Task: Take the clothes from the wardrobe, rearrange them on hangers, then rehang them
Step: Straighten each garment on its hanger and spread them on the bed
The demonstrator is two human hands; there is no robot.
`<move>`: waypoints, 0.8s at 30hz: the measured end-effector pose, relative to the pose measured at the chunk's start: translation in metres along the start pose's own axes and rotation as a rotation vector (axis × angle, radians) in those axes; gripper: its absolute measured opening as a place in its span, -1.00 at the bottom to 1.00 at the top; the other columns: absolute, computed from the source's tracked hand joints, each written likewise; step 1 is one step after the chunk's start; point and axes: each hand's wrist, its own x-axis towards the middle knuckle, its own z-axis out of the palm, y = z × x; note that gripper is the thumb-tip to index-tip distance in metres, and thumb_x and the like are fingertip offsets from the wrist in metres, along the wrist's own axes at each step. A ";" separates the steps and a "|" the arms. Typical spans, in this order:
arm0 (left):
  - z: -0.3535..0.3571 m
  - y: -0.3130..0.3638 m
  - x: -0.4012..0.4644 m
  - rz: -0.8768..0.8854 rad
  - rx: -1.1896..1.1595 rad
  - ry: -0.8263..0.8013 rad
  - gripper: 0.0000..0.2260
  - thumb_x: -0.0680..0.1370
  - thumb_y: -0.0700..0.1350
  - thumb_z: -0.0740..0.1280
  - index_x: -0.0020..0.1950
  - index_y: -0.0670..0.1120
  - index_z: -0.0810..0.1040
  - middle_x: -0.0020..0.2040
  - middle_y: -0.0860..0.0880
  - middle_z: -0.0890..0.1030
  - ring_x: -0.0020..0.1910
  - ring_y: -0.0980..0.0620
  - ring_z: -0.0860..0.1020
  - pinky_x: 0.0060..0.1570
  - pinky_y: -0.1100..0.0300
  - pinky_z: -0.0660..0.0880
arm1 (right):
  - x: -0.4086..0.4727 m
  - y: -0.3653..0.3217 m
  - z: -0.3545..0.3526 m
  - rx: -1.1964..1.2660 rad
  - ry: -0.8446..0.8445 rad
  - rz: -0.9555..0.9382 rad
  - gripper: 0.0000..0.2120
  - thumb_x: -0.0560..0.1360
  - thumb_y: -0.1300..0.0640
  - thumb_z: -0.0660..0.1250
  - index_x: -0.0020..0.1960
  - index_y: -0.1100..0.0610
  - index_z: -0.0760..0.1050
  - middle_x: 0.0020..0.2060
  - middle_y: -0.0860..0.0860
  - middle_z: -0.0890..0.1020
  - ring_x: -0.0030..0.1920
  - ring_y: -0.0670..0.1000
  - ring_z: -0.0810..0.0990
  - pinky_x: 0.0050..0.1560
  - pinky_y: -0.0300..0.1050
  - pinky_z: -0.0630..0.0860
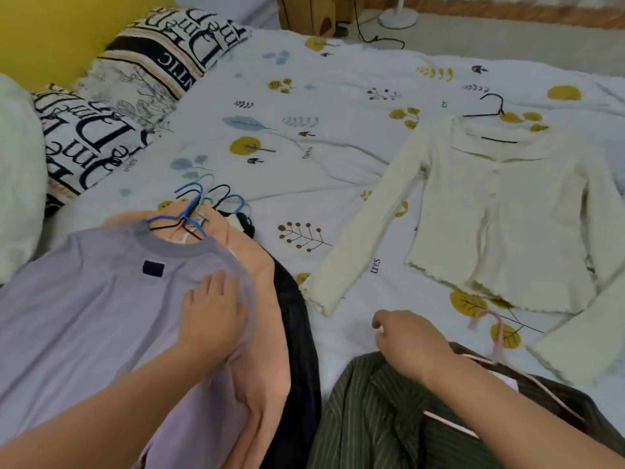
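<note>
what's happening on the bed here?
A person is sorting clothes on hangers on a bed. The left hand rests flat on a lilac T-shirt topping a stack of hung garments. The right hand, fingers loosely curled, hovers at the collar of a green striped shirt on a pink hanger. A cream cardigan lies spread out on a black hanger.

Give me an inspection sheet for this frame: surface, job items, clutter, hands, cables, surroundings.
Surface: bed with a printed cover.
Job's things: lilac top on a stack of hangered clothes; cream cardigan spread flat on a black hanger; striped green shirt with a pink hanger.
Clutter: lettered pillows.
Hands: left hand flat on the lilac top; right hand loosely curled over the striped shirt, grip unclear.
Cables: black cable on the floor.
Surroundings: white fan base, yellow wall.
</note>
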 end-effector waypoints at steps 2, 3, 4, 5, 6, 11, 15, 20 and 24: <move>0.019 -0.030 -0.011 -0.131 -0.006 -0.107 -0.49 0.60 0.12 0.05 0.51 -0.05 0.13 0.52 -0.14 0.13 0.47 -0.18 0.14 0.35 -0.19 0.14 | 0.009 -0.038 0.012 0.024 0.026 -0.059 -0.70 0.56 0.23 0.07 0.23 0.12 0.43 0.11 0.07 0.55 0.10 0.08 0.50 0.02 -0.10 0.44; 0.031 -0.044 -0.016 -0.200 -0.037 -0.172 -0.44 0.58 0.18 0.02 0.53 0.03 0.00 0.55 -0.09 0.01 0.50 -0.19 0.03 0.37 -0.24 0.05 | 0.014 -0.056 0.019 0.033 0.052 -0.101 -0.71 0.57 0.22 0.07 0.24 0.13 0.43 0.12 0.08 0.54 0.10 0.08 0.49 0.04 -0.09 0.45; 0.043 -0.055 -0.021 -0.256 -0.077 -0.224 -0.43 0.57 0.24 -0.01 0.53 0.12 -0.09 0.55 -0.05 -0.04 0.51 -0.21 -0.04 0.38 -0.26 0.00 | 0.019 -0.074 0.025 0.041 0.083 -0.142 -0.72 0.58 0.20 0.07 0.23 0.14 0.43 0.12 0.08 0.53 0.11 0.09 0.48 0.05 -0.07 0.46; 0.054 -0.063 -0.026 -0.294 -0.117 -0.249 -0.42 0.55 0.29 -0.03 0.51 0.19 -0.15 0.56 -0.01 -0.06 0.50 -0.22 -0.06 0.38 -0.27 0.00 | 0.024 -0.092 0.030 0.046 0.114 -0.181 -0.73 0.58 0.18 0.07 0.21 0.15 0.43 0.10 0.09 0.52 0.11 0.10 0.47 0.04 -0.06 0.45; 0.064 -0.069 -0.030 -0.311 -0.142 -0.253 -0.42 0.53 0.32 -0.04 0.49 0.23 -0.19 0.56 0.01 -0.05 0.50 -0.23 -0.05 0.37 -0.28 0.02 | 0.030 -0.109 0.036 0.038 0.144 -0.216 -0.76 0.57 0.19 0.07 0.17 0.17 0.42 0.08 0.09 0.51 0.11 0.11 0.47 -0.01 -0.06 0.43; 0.088 -0.073 -0.027 -0.288 -0.220 -0.312 -0.40 0.52 0.34 -0.08 0.45 0.27 -0.32 0.55 -0.01 -0.16 0.50 -0.24 -0.13 0.37 -0.32 -0.05 | 0.072 -0.181 0.055 0.004 0.299 -0.307 -0.75 0.58 0.21 0.05 0.22 0.15 0.36 0.16 0.09 0.45 0.13 0.13 0.41 -0.07 -0.05 0.32; 0.099 -0.079 -0.024 -0.264 -0.279 -0.302 -0.41 0.52 0.33 -0.07 0.42 0.30 -0.37 0.55 -0.02 -0.21 0.50 -0.25 -0.20 0.35 -0.34 -0.13 | 0.112 -0.219 0.062 0.138 0.286 -0.178 -0.70 0.59 0.16 0.08 0.30 0.17 0.30 0.19 0.16 0.41 0.19 0.17 0.38 0.12 0.00 0.33; 0.106 -0.085 -0.023 -0.251 -0.340 -0.343 -0.41 0.51 0.34 -0.04 0.46 0.30 -0.25 0.54 0.00 -0.24 0.48 -0.25 -0.27 0.34 -0.35 -0.22 | 0.132 -0.239 0.057 0.220 0.214 -0.069 -0.82 0.55 0.08 0.22 0.06 0.18 0.40 0.02 0.16 0.54 0.00 0.13 0.48 -0.11 -0.11 0.30; 0.105 -0.086 -0.024 -0.257 -0.380 -0.362 -0.40 0.51 0.35 -0.05 0.49 0.26 -0.18 0.54 0.03 -0.25 0.48 -0.23 -0.30 0.34 -0.35 -0.26 | 0.125 -0.249 0.063 0.260 0.122 -0.109 -0.86 0.55 0.09 0.25 -0.05 0.15 0.34 -0.03 0.18 0.52 -0.11 0.08 0.42 -0.23 -0.15 0.25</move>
